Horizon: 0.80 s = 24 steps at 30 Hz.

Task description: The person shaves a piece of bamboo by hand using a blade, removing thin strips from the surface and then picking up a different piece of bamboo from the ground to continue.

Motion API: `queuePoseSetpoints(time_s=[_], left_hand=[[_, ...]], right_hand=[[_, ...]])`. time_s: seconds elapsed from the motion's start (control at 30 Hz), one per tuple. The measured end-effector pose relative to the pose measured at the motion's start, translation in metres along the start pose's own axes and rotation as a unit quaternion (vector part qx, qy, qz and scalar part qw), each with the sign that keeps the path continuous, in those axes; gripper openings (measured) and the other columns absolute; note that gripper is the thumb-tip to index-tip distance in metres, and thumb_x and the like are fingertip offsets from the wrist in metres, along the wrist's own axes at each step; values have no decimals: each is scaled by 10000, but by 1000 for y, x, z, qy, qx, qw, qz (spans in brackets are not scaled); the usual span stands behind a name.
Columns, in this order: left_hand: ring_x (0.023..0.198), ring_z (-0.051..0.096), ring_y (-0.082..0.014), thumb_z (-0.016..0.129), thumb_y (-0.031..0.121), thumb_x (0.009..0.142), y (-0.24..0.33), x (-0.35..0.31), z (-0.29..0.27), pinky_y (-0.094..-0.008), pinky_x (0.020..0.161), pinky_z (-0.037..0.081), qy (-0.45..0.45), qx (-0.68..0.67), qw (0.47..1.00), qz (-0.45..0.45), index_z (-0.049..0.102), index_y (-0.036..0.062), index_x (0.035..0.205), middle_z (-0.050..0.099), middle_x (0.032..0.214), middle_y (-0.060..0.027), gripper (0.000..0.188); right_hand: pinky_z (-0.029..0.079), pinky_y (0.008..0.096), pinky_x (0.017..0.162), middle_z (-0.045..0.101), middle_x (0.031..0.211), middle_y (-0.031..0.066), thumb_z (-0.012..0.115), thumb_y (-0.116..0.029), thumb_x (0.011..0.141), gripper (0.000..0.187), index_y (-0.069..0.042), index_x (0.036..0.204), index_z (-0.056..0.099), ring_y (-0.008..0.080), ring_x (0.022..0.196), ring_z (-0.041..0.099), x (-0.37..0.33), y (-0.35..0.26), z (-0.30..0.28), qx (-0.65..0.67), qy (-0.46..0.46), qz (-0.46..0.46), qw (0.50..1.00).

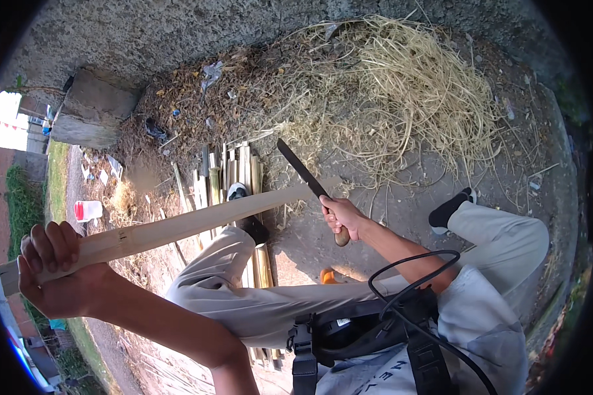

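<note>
Left hand (66, 283): in the head view, your fingers are clamping around the long pale strip (178, 227) near its left end, probably steadying it.
Strip: it's slanting over your left leg (221, 263).
Right hand (342, 216): you're gripping the knife (301, 167), blade overlapping the strip's far end; can't tell if it's touching.
Ground: a straw-like pile (422, 85) is lying beyond, more strips (240, 168) below.
Cable (412, 262): looping across your right arm, kinda getting in the way.
</note>
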<state>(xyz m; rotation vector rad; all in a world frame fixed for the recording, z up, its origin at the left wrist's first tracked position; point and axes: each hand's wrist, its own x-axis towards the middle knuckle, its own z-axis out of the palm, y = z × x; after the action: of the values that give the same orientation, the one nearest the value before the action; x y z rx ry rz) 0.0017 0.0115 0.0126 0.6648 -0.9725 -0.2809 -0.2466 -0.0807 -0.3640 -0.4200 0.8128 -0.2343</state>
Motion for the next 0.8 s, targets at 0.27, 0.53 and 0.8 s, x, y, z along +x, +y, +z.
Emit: queuePoseSetpoints(time_s=[0.27,0.53,0.8], left_hand=[[411,232,-88,474,175,829,-3,1,4,-228,394,216,6,25,1000,-16,308,126,637,277,547,-6,259],[415,235,-87,472,180,835,1,-1,5,-225,390,209,13,17,1000,-3,315,124,648,279,541,-6,250],[420,232,-83,463,162,836,6,-4,7,-225,389,214,-21,1,1000,-8,310,124,655,277,551,-9,240]], right_hand=[[289,228,402,346,520,-70,448,-387,960,354,-120,728,445,54,398,302,2,-10,-2,38,-25,26,999],[289,220,404,356,540,-69,454,-368,959,333,-118,740,441,40,407,302,-13,3,16,35,20,7,999],[290,213,396,342,531,-72,449,-374,960,341,-114,739,435,41,406,299,-8,7,23,59,23,17,998]])
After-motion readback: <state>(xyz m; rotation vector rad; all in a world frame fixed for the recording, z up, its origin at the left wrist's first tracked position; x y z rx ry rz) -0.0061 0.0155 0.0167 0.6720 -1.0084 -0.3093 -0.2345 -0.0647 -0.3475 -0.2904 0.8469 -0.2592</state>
